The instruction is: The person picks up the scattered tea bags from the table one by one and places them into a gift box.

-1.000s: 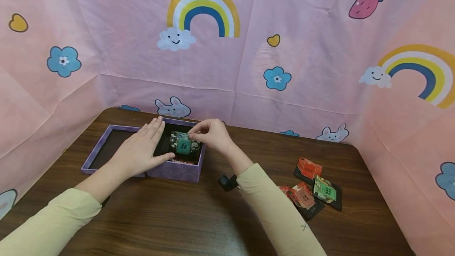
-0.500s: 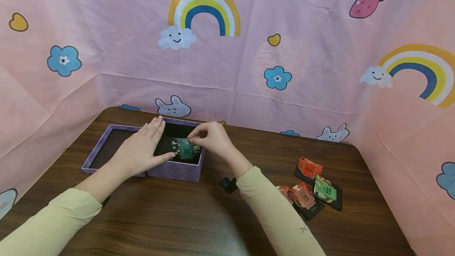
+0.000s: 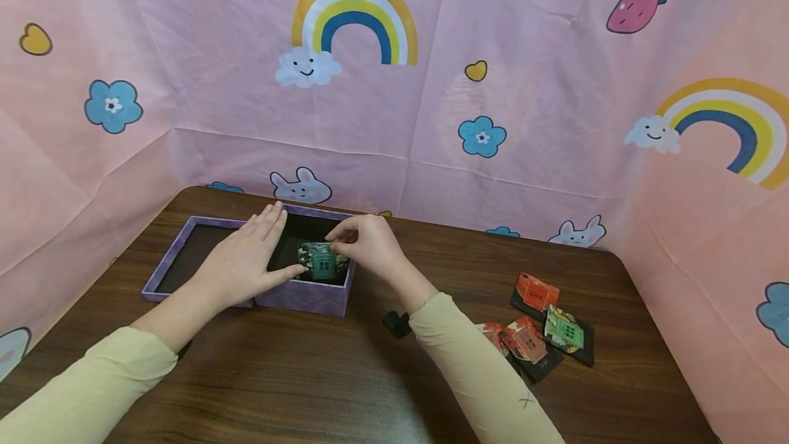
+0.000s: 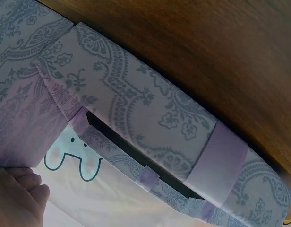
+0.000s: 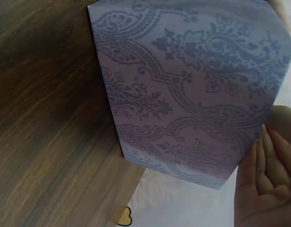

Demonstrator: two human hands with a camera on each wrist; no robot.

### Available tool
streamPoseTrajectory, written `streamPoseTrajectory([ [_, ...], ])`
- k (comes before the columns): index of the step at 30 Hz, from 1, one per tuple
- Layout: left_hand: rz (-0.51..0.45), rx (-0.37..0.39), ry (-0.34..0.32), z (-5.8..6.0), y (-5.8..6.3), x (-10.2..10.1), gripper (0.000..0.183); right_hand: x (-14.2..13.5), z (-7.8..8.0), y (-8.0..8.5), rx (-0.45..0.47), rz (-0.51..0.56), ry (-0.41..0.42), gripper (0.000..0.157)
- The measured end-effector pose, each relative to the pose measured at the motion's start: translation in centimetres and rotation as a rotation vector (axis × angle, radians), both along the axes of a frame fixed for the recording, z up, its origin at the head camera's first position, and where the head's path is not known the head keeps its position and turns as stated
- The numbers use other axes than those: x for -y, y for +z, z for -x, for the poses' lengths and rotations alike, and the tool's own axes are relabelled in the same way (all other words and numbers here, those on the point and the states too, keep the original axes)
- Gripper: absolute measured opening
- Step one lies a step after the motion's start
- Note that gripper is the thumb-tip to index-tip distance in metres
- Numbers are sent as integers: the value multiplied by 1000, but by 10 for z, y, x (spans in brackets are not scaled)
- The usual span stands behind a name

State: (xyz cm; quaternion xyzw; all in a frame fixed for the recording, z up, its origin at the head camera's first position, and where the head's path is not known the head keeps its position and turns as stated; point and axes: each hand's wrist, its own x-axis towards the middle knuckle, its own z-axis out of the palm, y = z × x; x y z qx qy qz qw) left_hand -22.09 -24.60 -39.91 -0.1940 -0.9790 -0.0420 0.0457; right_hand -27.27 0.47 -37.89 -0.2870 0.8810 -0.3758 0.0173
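Observation:
A purple patterned box (image 3: 302, 298) stands on the table, its shallow tray-like lid (image 3: 161, 262) beside it on the left. My left hand (image 3: 240, 259) lies across the box's left edge with straight fingers, thumb near the front wall. Inside the box, a flat packet with a green label (image 3: 323, 266) leans upright, and my right hand (image 3: 370, 242) pinches its top edge. In the right wrist view, the patterned box wall (image 5: 183, 94) hides most of the packet from the fingers (image 5: 273, 165). The left wrist view catches curled fingertips (image 4: 22, 189) beside the box.
On the right of the brown table (image 3: 345, 375) lie several flat packets: a red one (image 3: 535, 293), a green-labelled one (image 3: 564, 329) and overlapping red ones (image 3: 527, 341). A pink patterned cloth (image 3: 370, 129) hangs behind. A small black object (image 3: 396, 324) shows by the right wrist.
My right hand has lowered slightly toward the front right of the box, bringing the green-labelled packet down with it. My left hand has stayed in place.

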Motion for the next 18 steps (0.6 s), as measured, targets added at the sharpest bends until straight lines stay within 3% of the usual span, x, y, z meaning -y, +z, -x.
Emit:
streamPoseTrajectory([
  [8, -12, -4, -4, 1, -1, 0, 108, -3, -3, 3, 34, 44, -25, 13],
  [18, -27, 16, 6, 2, -1, 1, 108, -5, -2, 3, 6, 62, -39, 14],
])
